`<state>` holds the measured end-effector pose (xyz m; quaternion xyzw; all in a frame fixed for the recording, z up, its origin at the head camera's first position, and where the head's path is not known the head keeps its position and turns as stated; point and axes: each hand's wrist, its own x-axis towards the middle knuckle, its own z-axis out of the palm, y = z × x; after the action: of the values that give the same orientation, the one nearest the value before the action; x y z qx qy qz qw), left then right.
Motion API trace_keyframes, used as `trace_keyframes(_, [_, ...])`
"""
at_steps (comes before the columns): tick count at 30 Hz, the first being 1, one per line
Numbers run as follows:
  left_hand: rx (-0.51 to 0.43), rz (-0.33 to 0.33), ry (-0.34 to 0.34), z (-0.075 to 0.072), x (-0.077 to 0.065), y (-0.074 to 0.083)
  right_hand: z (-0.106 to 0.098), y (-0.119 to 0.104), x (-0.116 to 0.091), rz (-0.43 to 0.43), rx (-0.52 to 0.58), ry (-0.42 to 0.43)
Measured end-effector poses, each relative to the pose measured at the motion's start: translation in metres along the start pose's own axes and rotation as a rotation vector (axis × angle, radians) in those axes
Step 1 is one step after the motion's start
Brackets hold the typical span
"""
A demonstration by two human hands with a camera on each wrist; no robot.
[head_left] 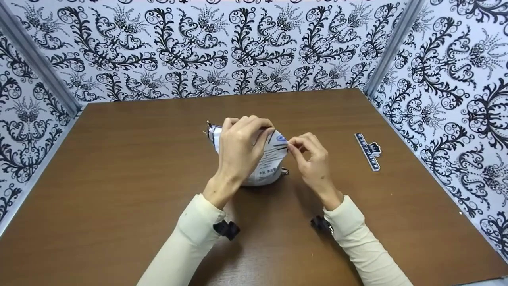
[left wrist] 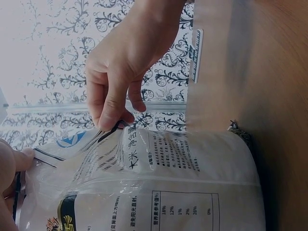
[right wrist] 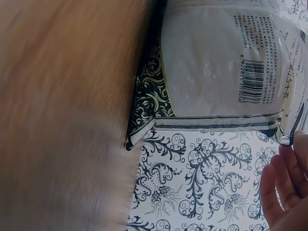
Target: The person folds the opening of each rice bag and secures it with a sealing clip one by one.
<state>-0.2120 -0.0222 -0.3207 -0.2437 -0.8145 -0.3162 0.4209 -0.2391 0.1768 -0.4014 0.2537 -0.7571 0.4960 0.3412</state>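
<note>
White plastic bag with printed text and dark patterned trim [head_left: 270, 162] stands roughly upright on the brown wood-look counter [head_left: 131, 178], long axis running up from its base toward both grips. Left grip [head_left: 240, 149]: thumb and fingers pinch the bag's top edge. Right grip [head_left: 311, 159]: thumb and fingertip pinch its right-hand corner. Bag hangs below left grip, left of right grip; both touch it, neither nearer. Flat dark-and-white bar with side tab [head_left: 367, 152] lies right, well apart. Black-and-white scroll-patterned wall [head_left: 214, 47] behind.

Brown wood-grain worktop [head_left: 131, 171] enclosed by white walls [head_left: 262, 47] patterned with black scrolls; corners edged by grey strips [head_left: 393, 47].
</note>
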Motion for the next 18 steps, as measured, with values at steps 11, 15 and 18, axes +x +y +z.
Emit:
trace_keyframes(11, [-0.012,-0.012,-0.008,0.0004,-0.0001,0.0005,-0.0033,0.0018,-0.0017,-0.005,-0.02,-0.025])
trace_keyframes(15, [-0.01,-0.014,-0.007,0.0003,-0.0001,0.001,-0.0042,0.0023,-0.0023,-0.009,-0.025,-0.028])
trace_keyframes(18, [-0.01,-0.013,-0.004,0.0004,0.0004,0.0016,-0.0046,0.0034,-0.0022,-0.017,-0.022,-0.026])
